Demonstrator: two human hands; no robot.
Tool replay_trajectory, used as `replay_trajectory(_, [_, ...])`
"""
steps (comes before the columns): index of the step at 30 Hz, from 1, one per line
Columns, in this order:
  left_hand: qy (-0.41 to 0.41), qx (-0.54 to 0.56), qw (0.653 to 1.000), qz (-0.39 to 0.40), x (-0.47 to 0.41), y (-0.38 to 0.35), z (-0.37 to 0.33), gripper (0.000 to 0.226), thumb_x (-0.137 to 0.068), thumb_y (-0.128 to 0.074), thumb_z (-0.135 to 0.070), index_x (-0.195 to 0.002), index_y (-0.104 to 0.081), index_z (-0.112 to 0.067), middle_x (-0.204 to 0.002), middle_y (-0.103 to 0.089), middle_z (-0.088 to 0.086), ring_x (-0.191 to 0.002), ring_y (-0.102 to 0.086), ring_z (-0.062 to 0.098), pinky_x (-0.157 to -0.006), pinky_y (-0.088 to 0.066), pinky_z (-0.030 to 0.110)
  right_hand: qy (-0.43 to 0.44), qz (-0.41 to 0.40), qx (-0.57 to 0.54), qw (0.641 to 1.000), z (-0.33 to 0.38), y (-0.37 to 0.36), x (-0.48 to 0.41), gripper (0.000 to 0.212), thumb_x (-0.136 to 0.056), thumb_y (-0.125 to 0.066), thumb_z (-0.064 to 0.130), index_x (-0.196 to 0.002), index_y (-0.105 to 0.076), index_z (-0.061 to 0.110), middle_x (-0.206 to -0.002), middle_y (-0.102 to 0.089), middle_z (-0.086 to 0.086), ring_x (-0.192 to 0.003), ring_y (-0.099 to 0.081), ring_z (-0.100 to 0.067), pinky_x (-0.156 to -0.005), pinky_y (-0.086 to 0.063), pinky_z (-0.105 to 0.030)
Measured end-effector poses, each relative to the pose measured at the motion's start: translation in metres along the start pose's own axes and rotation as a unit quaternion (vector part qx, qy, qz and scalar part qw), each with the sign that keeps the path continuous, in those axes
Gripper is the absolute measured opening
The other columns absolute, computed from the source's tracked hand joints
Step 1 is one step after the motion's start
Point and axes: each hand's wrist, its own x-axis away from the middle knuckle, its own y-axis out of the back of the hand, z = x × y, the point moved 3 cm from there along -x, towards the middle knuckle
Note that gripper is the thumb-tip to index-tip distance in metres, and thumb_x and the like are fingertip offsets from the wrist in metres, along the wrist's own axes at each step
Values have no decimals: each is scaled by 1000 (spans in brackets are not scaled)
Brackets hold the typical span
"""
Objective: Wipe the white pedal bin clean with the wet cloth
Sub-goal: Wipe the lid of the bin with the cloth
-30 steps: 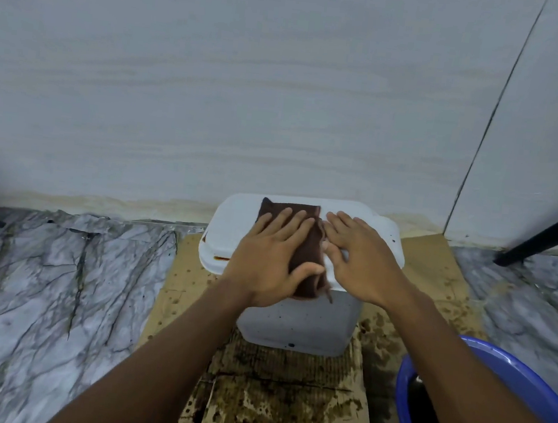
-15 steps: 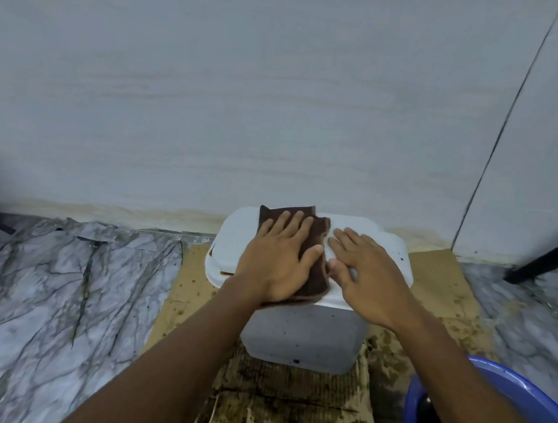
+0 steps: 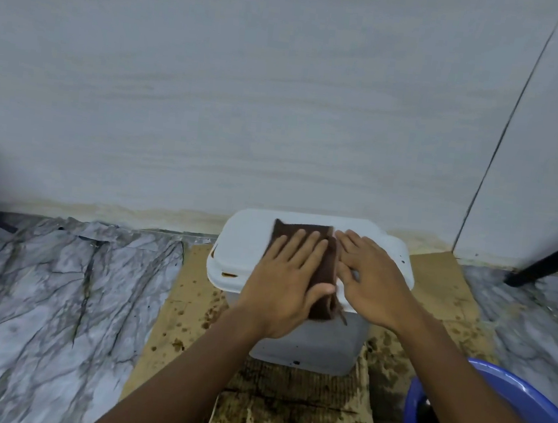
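One cloth (image 3: pixel 298 230) lies under left grip (image 3: pixel 284 280), atop white bin (image 3: pixel 243 242).

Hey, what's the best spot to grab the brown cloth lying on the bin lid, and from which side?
Pinch the cloth at its near end, where it hangs over the front edge of the lid, coming from the front, your side. That flap is free of the surface. The rest lies flat on the lid under the left hand, so there is little to get hold of there.
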Motion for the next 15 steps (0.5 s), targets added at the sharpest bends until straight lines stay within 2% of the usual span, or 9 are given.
replay_trajectory(3, [-47, 1, 999, 8, -8, 2, 9, 74, -104, -24, -65, -163, -16, -21, -169, -12, -3, -157, -3, 13, -128, -2, 35, 5, 8, -6, 1000, -1, 3, -1, 46, -105, -39, 23, -150, -40, 14, -163, -24, 3, -152, -13, -10, -115, 3, -15])
replay_trajectory(5, [-39, 12, 999, 1, -1, 6, 30, 77, -101, -25, -70, -163, -16, -26, -169, -11, -7, -156, 0, 7, -128, -3, 34, 6, 29, -11, 1000, 0, 4, 0, 49, -107, -35, 27, -155, -30, 16, -164, -18, 4, -152, -9, -9, -115, 5, -15])
replay_trajectory(7, [-15, 22, 1000, -5, 10, 8, 50, 80, -98, -24, -75, -162, -15, -29, -168, -7, -10, -155, 3, 4, -128, -2, 33, 3, 57, -35, 998, 0, 8, 0, 50, -108, -35, 29, -155, -27, 17, -165, -15, 6, -152, -6, -7, -115, 5, -15])
replay_trajectory(10, [12, 16, 1000, -3, 18, 9, 60, 83, -96, -21, -78, -163, -14, -29, -168, -5, -11, -155, 4, 4, -127, 4, 29, -14, 59, -102, 993, -7, 24, 4, 43, -105, -44, 21, -148, -44, 15, -159, -30, 8, -150, -17, -7, -123, -6, -22])
replay_trajectory(12, [23, 16, 1000, -2, 14, 10, 55, 85, -96, -16, -79, -163, -13, -27, -168, -6, -8, -156, 3, 8, -127, 3, 32, -12, 43, -101, 994, -14, 32, 5, 38, -104, -48, 17, -142, -53, 13, -155, -40, 4, -148, -26, -8, -123, -13, -25])
replay_trajectory(15, [12, 14, 1000, -1, -4, 8, 31, 86, -96, -16, -77, -163, -15, -24, -169, -9, -4, -157, -1, 14, -128, 0, 37, -4, 32, -80, 996, -27, 30, 7, 38, -104, -48, 22, -141, -54, 17, -155, -40, 6, -147, -25, -5, -121, -8, -17])
